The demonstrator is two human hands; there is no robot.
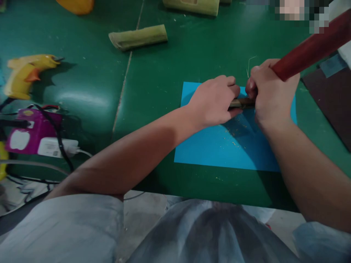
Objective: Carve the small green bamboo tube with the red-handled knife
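Note:
Over a blue sheet [203,149], my left hand [212,100] closes round a short, narrow brown stick-like piece [246,103], perhaps bamboo. Its right end meets my right hand [275,95], which is closed in a fist. From that fist a thick red-brown wooden handle [315,47] slants up to the right. The working end of this tool is hidden by my fingers. Small pale shavings [234,135] lie scattered on the sheet just below the piece.
A cut bamboo tube [139,37] lies on the green table [153,73], with a larger bamboo piece [192,6] behind it. At the left are a yellow glue gun [30,75], a purple power strip [34,128] and cables. A dark brown board [329,98] lies at the right.

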